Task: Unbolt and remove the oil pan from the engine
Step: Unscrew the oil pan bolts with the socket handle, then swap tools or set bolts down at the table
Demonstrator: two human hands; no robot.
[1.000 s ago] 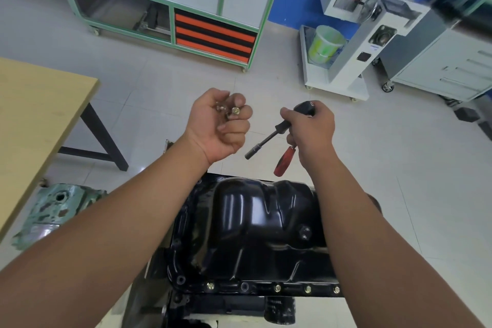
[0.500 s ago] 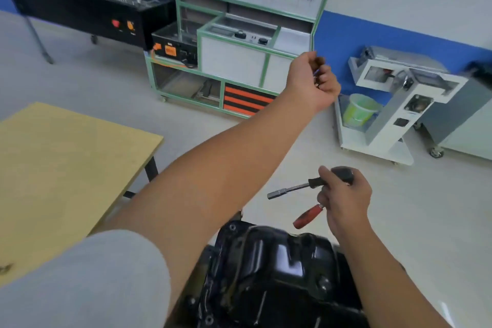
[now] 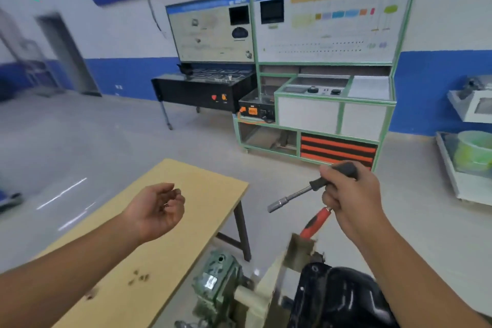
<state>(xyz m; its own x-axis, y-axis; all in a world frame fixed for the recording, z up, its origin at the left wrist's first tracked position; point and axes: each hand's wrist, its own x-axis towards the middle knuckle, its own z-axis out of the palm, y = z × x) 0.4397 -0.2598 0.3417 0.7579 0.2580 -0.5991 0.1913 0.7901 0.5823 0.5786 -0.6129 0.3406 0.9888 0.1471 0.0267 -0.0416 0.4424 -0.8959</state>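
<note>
1. I looked for writing first. The training board [image 3: 324,24] at the far wall had coloured labels and rows of small marks, but all was too blurred for me to read. A pale sticker on the green gearbox [image 3: 217,285] below was also not readable.
2. The oil pan [image 3: 338,298] was at the bottom right of my view, between the gearbox and my right forearm. It was glossy black, with a rounded, pressed shape and strong light reflections. One small hole showed on its flange near the beige stand bracket [image 3: 277,282]. Much of the pan was cut off by the lower edge and by my arm.
3. My right hand [image 3: 351,194] gripped a socket driver [image 3: 295,196] by its black handle; the metal shaft with the socket pointed to the left and a little down. The same hand also held a red-handled tool [image 3: 315,222], which hung down toward the bracket.
4. My left hand [image 3: 159,208] was above the tabletop [image 3: 210,189], palm turned up and fingers curled inward. Something small and dark seemed to lie inside the fingers, but I cannot tell whether the hand held anything.
5. The tabletop was light yellow wood on dark legs. A few small dark pieces [image 3: 138,277] lay on it near my left forearm; they were too blurred to identify.
6. A green bucket [image 3: 474,152] stood on a white cart at the right edge.
</note>
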